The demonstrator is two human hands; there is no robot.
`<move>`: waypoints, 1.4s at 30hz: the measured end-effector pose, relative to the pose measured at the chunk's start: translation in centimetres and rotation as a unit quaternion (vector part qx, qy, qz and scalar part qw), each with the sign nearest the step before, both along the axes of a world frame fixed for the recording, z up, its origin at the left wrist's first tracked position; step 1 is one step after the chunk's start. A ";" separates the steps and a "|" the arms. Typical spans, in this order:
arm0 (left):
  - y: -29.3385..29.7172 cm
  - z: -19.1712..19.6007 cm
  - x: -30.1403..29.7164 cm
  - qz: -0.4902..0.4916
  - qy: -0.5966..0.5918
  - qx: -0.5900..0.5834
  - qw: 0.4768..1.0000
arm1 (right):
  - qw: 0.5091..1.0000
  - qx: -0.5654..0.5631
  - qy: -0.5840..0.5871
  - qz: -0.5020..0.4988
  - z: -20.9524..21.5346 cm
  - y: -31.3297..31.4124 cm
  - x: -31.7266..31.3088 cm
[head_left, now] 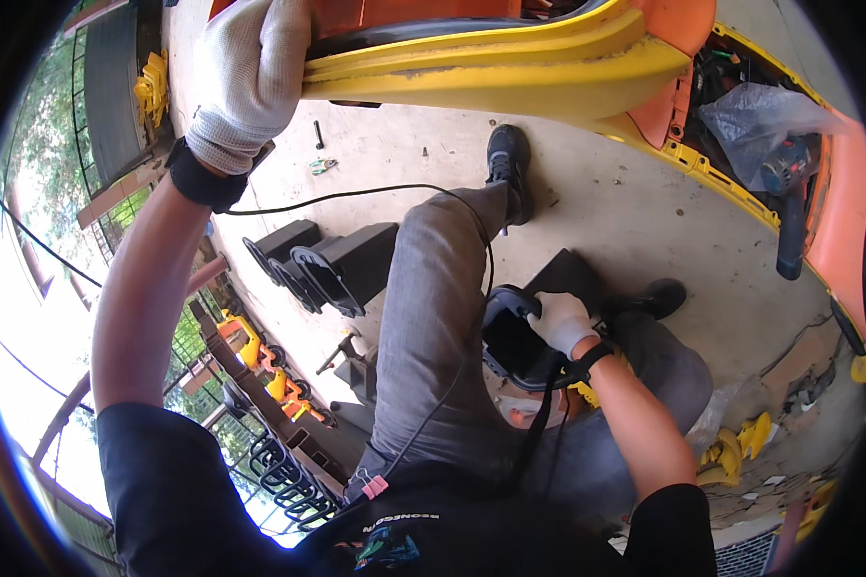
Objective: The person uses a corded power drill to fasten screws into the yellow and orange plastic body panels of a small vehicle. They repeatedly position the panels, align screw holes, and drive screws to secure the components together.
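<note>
My left hand (pixel 252 82), in a white knit glove, is closed at the left end of a yellow body panel (pixel 491 72) with scuffed grooves. Orange bodywork (pixel 385 13) joins this panel above. Lower down, between my knees, my right hand (pixel 561 323), gloved too, grips the rim of a black plastic box (pixel 518 348). The box's open side faces up toward me, and its interior is dark. Similar black boxes (pixel 351 264) lie on the floor to the left of my leg. A thin black cable (pixel 356 195) runs from near my left wrist across my leg.
At the right, an open yellow-rimmed compartment holds a clear plastic bag (pixel 760 120) and a cordless drill (pixel 789 168). Small tools, including green-handled pliers (pixel 323 166), lie on the concrete floor (pixel 625 202). Yellow broken pieces (pixel 736 450) lie at lower right. Yellow-orange small vehicles (pixel 279 385) stand at left.
</note>
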State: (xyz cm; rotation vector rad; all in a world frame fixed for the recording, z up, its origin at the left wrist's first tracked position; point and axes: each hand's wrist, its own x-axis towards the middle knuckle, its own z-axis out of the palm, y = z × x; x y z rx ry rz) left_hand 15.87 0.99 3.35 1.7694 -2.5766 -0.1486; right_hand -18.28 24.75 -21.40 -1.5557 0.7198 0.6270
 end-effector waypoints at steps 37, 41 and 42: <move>1.5 -1.3 9.1 -0.195 0.020 -0.072 0.978 | 0.995 0.035 -0.061 0.068 -0.6 -2.4 26.8; 1.6 -1.8 9.3 -0.231 0.026 -0.082 0.969 | 0.995 0.039 -0.060 0.066 -1.6 -2.3 27.7; 1.7 -1.7 9.3 -0.235 0.026 -0.084 0.968 | 0.996 0.039 -0.057 0.064 -1.7 -2.2 27.9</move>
